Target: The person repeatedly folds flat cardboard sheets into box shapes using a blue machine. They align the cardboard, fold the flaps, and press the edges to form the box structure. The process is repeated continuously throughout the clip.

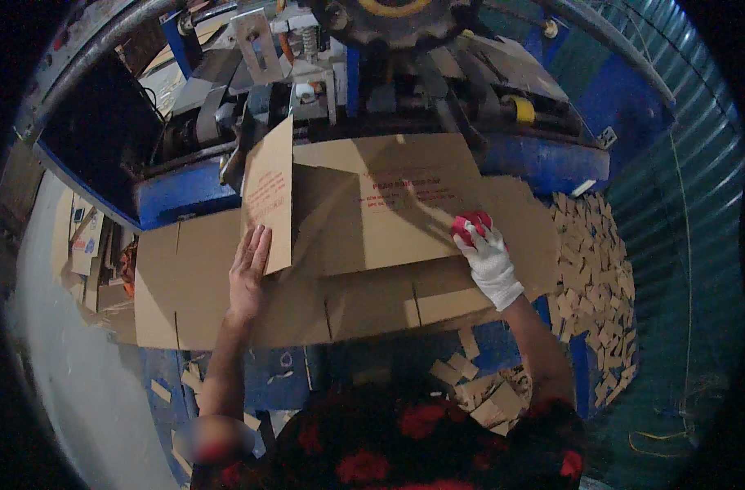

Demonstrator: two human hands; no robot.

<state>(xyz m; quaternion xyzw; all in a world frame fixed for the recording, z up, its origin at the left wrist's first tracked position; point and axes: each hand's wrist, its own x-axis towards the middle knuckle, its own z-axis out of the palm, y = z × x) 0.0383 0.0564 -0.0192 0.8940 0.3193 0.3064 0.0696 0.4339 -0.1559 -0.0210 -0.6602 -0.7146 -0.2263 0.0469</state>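
Here, the left hand (248,273) lies open against raised flap (273,184); right hand (488,260) bends over cardboard (372,237), grip unclear.

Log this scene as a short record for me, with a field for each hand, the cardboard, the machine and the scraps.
Left hand: bare, fingers extended against the upright cardboard flap
Right hand: in a white-and-red glove, at the right end of the printed panel; grip unclear
Cardboard underneath: wide, brown, lying flat, with slots cut in its near edge
Machine: blue-framed, beyond the cardboard
Scraps: many small brown pieces heaped at the right; more below the cardboard
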